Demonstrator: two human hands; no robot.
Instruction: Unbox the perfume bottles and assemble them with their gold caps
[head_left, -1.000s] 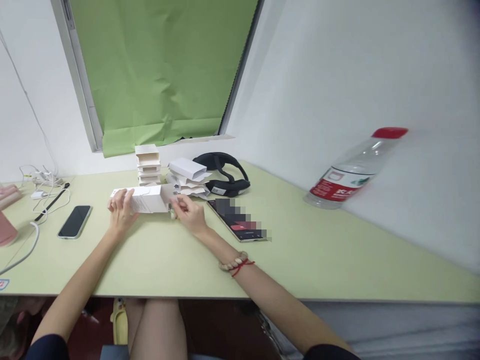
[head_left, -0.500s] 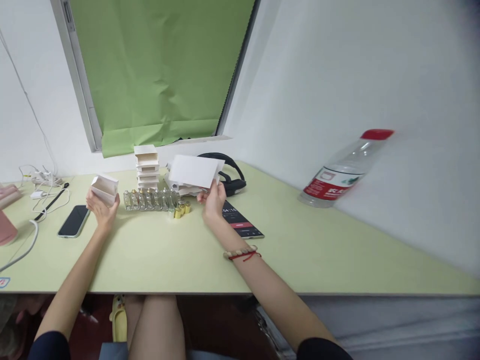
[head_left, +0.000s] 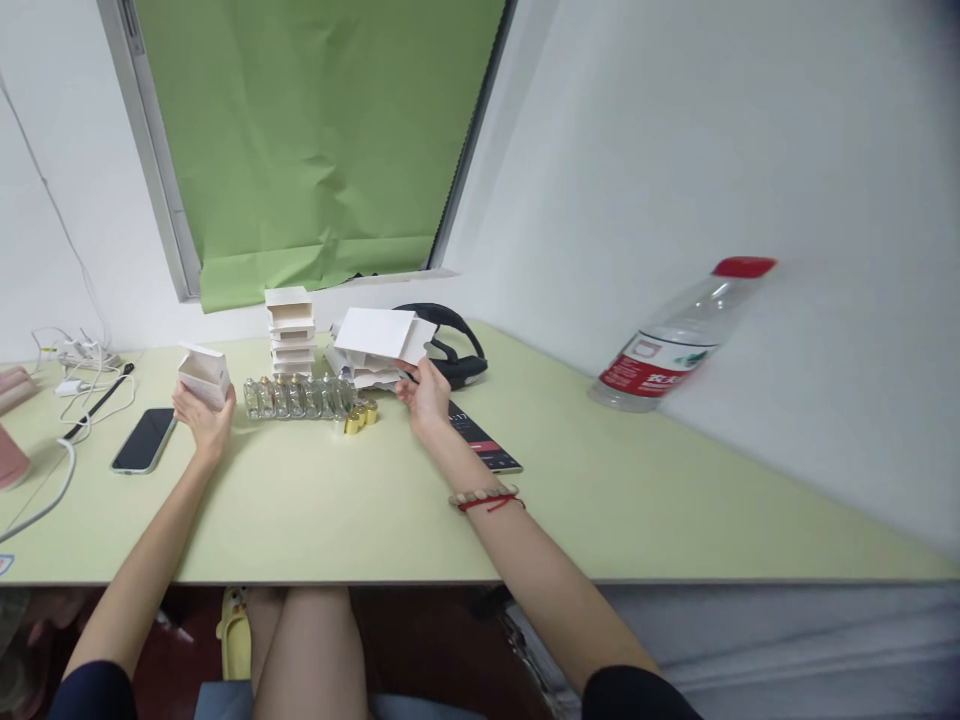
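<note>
My left hand (head_left: 201, 418) is closed around a small white carton (head_left: 204, 375), its open end facing up. My right hand (head_left: 426, 395) pinches the lower right edge of a folded white carton (head_left: 375, 331), which is tilted over a pile of flat white cartons (head_left: 360, 372). Between my hands stand several small clear glass bottles (head_left: 300, 398) in rows. Gold caps (head_left: 361, 416) sit at their right front. Behind the bottles is a stack of white cartons (head_left: 291, 335), open ends toward me.
A black headset (head_left: 457, 365) lies behind my right hand, with a phone (head_left: 484, 440) partly under the wrist. Another phone (head_left: 144, 440) lies at left, near white cables (head_left: 94, 375). A red-capped water bottle (head_left: 660, 355) stands by the right wall. The table's front edge (head_left: 375, 582) is near me.
The folded carton in my right hand has turned, so a second panel shows at its right. My left hand has tilted its carton slightly. The view has shifted a little.
</note>
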